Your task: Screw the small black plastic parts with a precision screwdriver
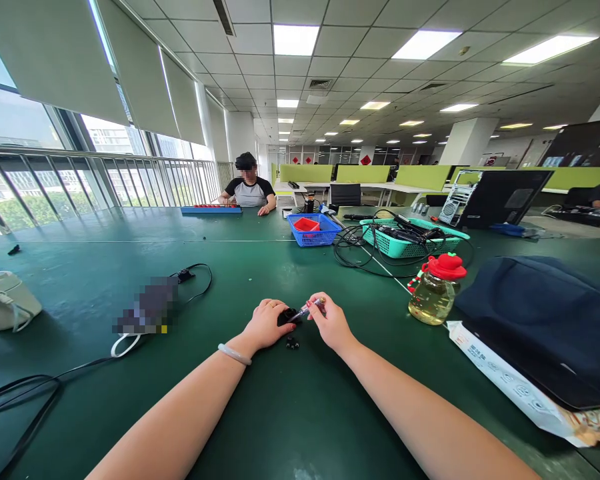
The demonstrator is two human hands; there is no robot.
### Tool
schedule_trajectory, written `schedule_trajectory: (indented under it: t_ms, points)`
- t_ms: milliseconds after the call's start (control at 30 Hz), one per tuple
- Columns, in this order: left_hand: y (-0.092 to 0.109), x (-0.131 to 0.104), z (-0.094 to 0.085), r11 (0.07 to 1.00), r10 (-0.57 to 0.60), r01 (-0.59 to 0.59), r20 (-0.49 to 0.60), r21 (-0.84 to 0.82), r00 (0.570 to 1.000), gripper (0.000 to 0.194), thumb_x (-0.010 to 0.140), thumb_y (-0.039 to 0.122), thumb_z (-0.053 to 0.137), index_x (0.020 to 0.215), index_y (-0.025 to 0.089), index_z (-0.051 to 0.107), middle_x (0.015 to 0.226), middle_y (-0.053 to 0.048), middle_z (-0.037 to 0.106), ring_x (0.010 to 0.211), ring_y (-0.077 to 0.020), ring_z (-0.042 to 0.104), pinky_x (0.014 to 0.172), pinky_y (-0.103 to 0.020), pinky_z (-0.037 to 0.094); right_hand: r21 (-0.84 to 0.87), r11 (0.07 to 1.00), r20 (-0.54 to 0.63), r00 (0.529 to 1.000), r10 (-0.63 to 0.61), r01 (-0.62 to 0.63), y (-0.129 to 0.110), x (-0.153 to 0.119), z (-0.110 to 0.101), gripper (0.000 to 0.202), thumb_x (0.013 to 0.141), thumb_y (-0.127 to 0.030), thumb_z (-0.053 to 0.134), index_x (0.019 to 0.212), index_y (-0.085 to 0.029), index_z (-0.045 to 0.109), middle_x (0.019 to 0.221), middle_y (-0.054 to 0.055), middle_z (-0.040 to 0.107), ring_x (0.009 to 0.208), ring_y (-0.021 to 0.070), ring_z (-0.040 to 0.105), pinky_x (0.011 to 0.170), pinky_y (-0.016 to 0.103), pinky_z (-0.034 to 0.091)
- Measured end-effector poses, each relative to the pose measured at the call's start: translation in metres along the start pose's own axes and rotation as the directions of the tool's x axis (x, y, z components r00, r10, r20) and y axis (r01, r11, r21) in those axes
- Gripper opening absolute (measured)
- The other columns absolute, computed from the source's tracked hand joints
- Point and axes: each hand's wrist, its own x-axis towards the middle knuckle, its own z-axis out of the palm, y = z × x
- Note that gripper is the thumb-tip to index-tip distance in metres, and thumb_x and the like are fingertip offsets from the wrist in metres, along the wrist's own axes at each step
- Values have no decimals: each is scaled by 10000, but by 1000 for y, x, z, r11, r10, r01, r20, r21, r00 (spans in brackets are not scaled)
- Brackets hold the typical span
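Note:
Near the middle of the green table [280, 413], my left hand [269, 325] is closed on a small black object [287, 316], partly hidden by the fingers. My right hand [330, 323] grips a slim, clear-and-metallic pen-like tool [309, 310]. Its tip slants down to the left and meets the black object close to my left fingers; the exact contact is too small to tell. Just below my left fingertips, a few small black pieces [293, 343] lie on the table.
Ahead are a blue basket [314, 237] and a teal basket [400, 248] with cables. To the right stand a red-lidded jar [433, 293] and a dark blue bag [545, 320]. A cable [87, 365] and a white case [5, 303] lie left. A person [249, 187] sits across.

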Motion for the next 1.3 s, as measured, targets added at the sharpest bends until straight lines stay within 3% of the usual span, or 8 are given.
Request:
schedule_trajectory:
  t_ms: [167,500,700,833,933,1033,1200,1300]
  points:
    - [0,0,0,1000,5,-5,-4,7,1000,369,823,437,691,1123,224,670,1260,-72,660,1243,-298,507,1097,-465,387,-18,1000,11,1000,6,-6,-3,-2,0,238,904,-468,474,849,-242,521,742,16,654,663,178,624,680,308,499]
    - [0,-1,2,999,28,-27,-23,21,999,329,832,421,682,1091,220,662,1242,-74,666,1230,-294,514,1090,-467,398,-180,954,123,968,-219,239,-14,-11,-2,124,930,-314,472,911,-237,566,865,30,698,789,183,649,751,308,500]
    - [2,-1,1,1000,0,0,-18,11,1000,306,822,361,672,1100,232,664,1251,-71,662,1253,-290,497,1093,-467,398,-282,776,223,825,-520,565,-22,-18,-2,75,917,-222,496,932,-229,569,851,59,688,780,209,609,793,357,490]
    - [4,-1,-1,1000,-6,6,1,27,1000,318,805,290,666,1114,216,666,1266,-75,659,1263,-292,491,1101,-451,391,-303,675,339,738,-583,672,-28,-19,1,74,908,-197,490,916,-226,557,815,51,675,751,209,584,817,388,465]
    - [8,-3,-5,998,-14,14,5,53,1000,319,812,270,657,1126,219,668,1241,-85,672,1299,-302,464,1092,-464,391,-321,686,358,755,-550,652,-30,-20,3,72,911,-193,492,898,-224,556,811,48,674,759,208,583,822,387,449]
    - [12,-5,-9,995,-17,16,8,96,1000,315,826,292,666,1133,218,668,1218,-97,680,1315,-312,451,1073,-478,396,-326,744,304,810,-502,583,-31,-19,5,77,914,-200,494,874,-226,554,790,37,668,730,197,586,817,375,447]
    - [19,-7,-15,991,10,-11,7,130,1000,335,853,406,679,1116,198,674,1131,-113,687,1246,-312,498,1030,-470,419,-320,886,140,941,-307,336,-25,-14,5,86,926,-255,497,880,-237,567,826,33,688,758,198,622,767,333,468]
    - [18,-6,-15,993,16,-16,1,114,1000,378,834,460,702,1107,199,680,1103,-109,693,1221,-313,512,1021,-467,425,-238,955,62,984,-165,175,-16,-9,2,147,951,-333,461,889,-240,557,798,21,689,728,190,636,704,309,480]
